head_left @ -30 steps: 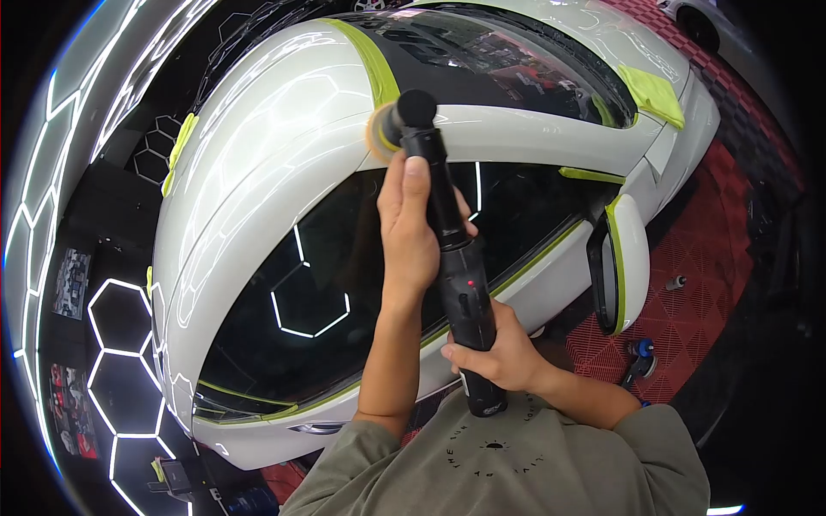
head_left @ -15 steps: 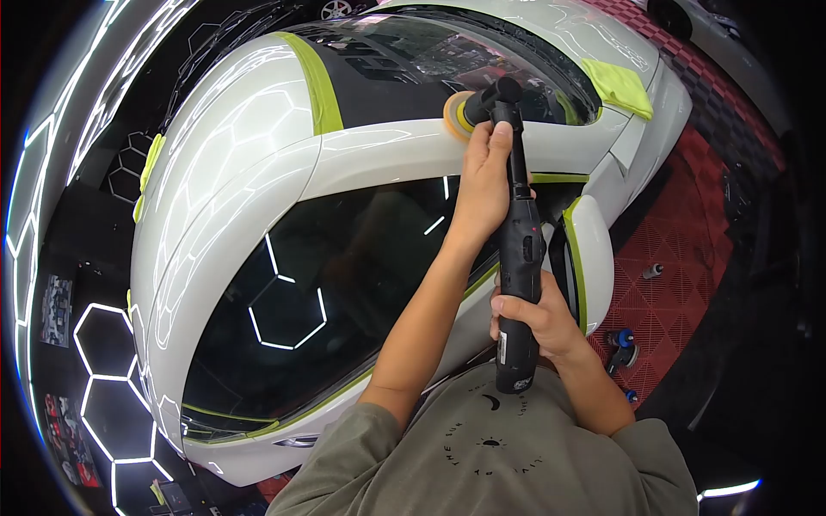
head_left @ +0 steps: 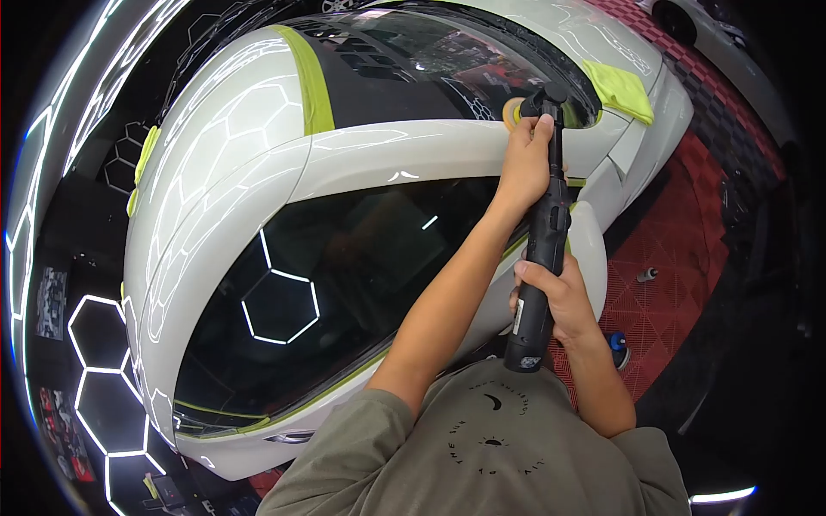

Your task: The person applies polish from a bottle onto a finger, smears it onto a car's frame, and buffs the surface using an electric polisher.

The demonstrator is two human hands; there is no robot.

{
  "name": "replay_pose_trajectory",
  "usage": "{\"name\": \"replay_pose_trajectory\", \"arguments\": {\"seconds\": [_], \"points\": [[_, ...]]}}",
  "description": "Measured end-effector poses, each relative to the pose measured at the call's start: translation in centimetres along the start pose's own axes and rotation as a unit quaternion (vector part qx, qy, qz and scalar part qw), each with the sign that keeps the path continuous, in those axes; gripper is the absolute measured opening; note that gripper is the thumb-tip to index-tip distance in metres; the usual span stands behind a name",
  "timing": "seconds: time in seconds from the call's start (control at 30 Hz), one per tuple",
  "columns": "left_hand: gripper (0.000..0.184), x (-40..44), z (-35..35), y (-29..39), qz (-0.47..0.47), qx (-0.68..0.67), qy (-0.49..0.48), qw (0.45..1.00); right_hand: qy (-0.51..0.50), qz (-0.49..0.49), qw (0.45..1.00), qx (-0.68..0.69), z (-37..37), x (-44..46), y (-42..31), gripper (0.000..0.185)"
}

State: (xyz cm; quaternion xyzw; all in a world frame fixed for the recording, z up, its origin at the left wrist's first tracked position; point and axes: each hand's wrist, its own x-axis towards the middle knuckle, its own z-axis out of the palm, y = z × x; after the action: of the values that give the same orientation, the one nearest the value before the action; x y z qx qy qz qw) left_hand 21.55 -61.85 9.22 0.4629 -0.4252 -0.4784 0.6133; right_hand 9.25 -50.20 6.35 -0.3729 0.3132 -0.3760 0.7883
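Note:
Both my hands hold a long black cordless polisher (head_left: pixel 545 241) over the white car. My left hand (head_left: pixel 523 168) is wrapped round its neck, just behind the head. Lower down, my right hand (head_left: pixel 564 297) grips the thick handle, thumb across the top. The round yellow-orange pad (head_left: pixel 513 112) is at the lower end of the white pillar (head_left: pixel 404 148) beside the windshield (head_left: pixel 456 47). My left hand partly hides the pad, so its exact contact cannot be told. Green masking tape (head_left: pixel 311 86) runs along the roof's front edge.
A yellow-green towel (head_left: pixel 619 90) lies on the car near the windshield's corner. The side mirror (head_left: pixel 588 241) sticks out right of my right hand. On the red tiled floor (head_left: pixel 680 232) are a small bottle (head_left: pixel 647 274) and a blue-and-black tool (head_left: pixel 618 348).
The polisher and both hands have moved right along the pillar, toward the windshield's lower corner. My grip on it looks the same. The view has shifted slightly.

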Motion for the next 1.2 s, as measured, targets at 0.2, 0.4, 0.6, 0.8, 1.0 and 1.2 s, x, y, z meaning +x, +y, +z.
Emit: {"name": "replay_pose_trajectory", "arguments": {"seconds": [0.2, 0.4, 0.6, 0.8, 1.0, 1.2], "points": [[0.050, -4.8, -4.8, 5.7, 0.053, -0.099, 0.041, 0.993, -0.129, 0.039, 0.988, -0.080, 4.5, -2.5, -2.9, 0.028], [0.055, -8.5, -8.7, 10.0, 0.112, -0.154, 0.055, 0.980, -0.210, 0.059, 0.968, -0.121, 8.7, -2.9, -3.7, 0.033], [0.043, -10.1, -10.1, 12.7, 0.175, -0.215, 0.109, 0.955, -0.257, 0.057, 0.948, -0.176, 10.7, -2.0, -4.7, 0.034], [0.042, -7.4, -7.6, 9.8, 0.126, -0.233, 0.085, 0.960, -0.178, 0.057, 0.968, -0.170, 8.1, -2.3, -5.0, 0.032], [0.041, -9.4, -9.3, 11.5, 0.136, -0.231, 0.088, 0.959, -0.244, 0.063, 0.950, -0.184, 9.5, -2.4, -5.1, 0.034], [0.040, -7.1, -6.3, 9.1, 0.116, -0.214, 0.111, 0.964, -0.216, 0.087, 0.963, -0.136, 5.7, -1.5, -5.4, 0.033]]}}
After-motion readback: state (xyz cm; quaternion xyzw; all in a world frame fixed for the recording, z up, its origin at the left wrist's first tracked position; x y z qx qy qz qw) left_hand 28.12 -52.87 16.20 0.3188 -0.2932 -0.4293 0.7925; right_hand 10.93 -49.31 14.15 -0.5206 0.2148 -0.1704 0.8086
